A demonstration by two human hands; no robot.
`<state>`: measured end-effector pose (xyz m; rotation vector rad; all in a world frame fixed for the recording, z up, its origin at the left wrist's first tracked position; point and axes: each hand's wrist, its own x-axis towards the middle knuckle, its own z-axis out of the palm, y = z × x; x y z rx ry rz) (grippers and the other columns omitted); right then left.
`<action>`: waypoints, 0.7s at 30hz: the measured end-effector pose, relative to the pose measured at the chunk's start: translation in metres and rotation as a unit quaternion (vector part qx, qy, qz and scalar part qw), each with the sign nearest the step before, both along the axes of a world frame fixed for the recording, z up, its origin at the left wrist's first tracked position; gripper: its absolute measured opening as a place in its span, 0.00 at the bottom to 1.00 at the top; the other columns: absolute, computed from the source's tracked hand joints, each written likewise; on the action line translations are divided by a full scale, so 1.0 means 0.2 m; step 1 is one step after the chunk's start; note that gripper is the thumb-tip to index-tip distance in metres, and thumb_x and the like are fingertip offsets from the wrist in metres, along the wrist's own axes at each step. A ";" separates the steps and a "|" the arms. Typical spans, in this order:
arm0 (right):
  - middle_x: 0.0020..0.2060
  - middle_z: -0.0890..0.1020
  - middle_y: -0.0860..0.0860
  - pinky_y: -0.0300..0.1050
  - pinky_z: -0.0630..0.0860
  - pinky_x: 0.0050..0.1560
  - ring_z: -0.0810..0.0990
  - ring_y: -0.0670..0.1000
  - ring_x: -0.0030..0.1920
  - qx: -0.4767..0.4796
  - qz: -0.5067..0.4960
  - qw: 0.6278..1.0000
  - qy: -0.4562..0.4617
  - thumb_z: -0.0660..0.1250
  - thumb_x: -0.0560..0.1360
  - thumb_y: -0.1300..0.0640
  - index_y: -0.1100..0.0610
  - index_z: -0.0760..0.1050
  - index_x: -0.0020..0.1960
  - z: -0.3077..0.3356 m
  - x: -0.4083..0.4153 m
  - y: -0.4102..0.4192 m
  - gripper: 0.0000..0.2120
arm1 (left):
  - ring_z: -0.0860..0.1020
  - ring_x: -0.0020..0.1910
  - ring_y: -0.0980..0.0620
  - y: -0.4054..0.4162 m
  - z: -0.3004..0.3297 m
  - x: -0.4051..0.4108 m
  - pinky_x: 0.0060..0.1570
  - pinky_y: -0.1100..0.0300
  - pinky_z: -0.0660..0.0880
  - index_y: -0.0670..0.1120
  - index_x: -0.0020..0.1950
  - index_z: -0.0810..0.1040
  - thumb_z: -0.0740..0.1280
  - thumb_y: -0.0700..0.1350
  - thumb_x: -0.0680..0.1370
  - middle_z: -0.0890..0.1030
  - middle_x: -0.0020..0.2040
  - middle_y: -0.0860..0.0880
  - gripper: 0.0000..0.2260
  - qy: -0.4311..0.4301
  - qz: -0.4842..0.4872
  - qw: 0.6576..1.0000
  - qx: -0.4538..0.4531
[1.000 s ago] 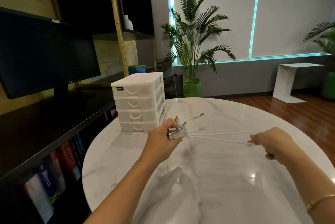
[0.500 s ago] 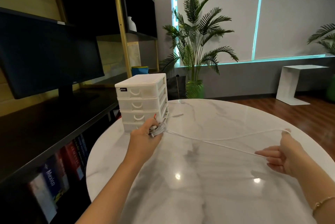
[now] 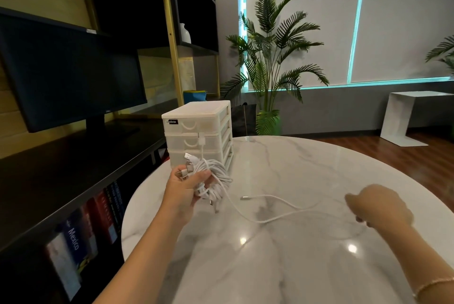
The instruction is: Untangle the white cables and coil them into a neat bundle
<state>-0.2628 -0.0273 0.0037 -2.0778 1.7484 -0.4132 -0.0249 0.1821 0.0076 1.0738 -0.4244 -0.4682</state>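
Note:
My left hand grips a coiled bundle of white cables above the left part of the round marble table. Several plug ends stick up out of the bundle, one reaching in front of the drawer box. A loose strand sags from the bundle down across the tabletop toward my right hand, and a free plug end hangs near it. My right hand is blurred, with curled fingers pinching the far part of that strand.
A small white plastic drawer box stands at the table's back left, right behind the bundle. A dark shelf with a monitor and books runs along the left. A potted palm and a white side table stand beyond.
The taut strands between my hands have gone slack. My left hand has turned and now shows a thicker coil. My right hand has moved back out to the right with the strand.

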 end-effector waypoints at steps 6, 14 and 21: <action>0.49 0.79 0.47 0.37 0.73 0.47 0.79 0.46 0.48 0.073 0.376 0.910 -0.156 0.70 0.71 0.42 0.51 0.59 0.72 0.04 0.36 0.49 0.35 | 0.82 0.30 0.51 -0.11 -0.01 -0.14 0.29 0.59 0.80 0.43 0.50 0.72 0.68 0.31 0.71 0.82 0.36 0.45 0.12 0.095 -0.092 0.991 -0.035; 0.38 0.79 0.44 0.36 0.72 0.40 0.74 0.41 0.39 -0.006 0.364 0.918 -0.159 0.66 0.76 0.54 0.52 0.80 0.54 0.21 0.27 0.42 0.08 | 0.79 0.41 0.47 -0.04 -0.04 -0.10 0.40 0.57 0.75 0.46 0.47 0.73 0.73 0.28 0.66 0.80 0.41 0.45 0.18 -0.115 -0.060 0.985 0.114; 0.36 0.80 0.44 0.39 0.72 0.39 0.76 0.45 0.39 -0.098 0.301 0.894 -0.316 0.69 0.73 0.50 0.51 0.80 0.40 0.29 0.28 0.33 0.05 | 0.70 0.27 0.55 -0.07 0.01 -0.24 0.27 0.64 0.68 0.42 0.42 0.76 0.76 0.39 0.63 0.76 0.30 0.50 0.12 -0.066 -0.218 0.969 0.092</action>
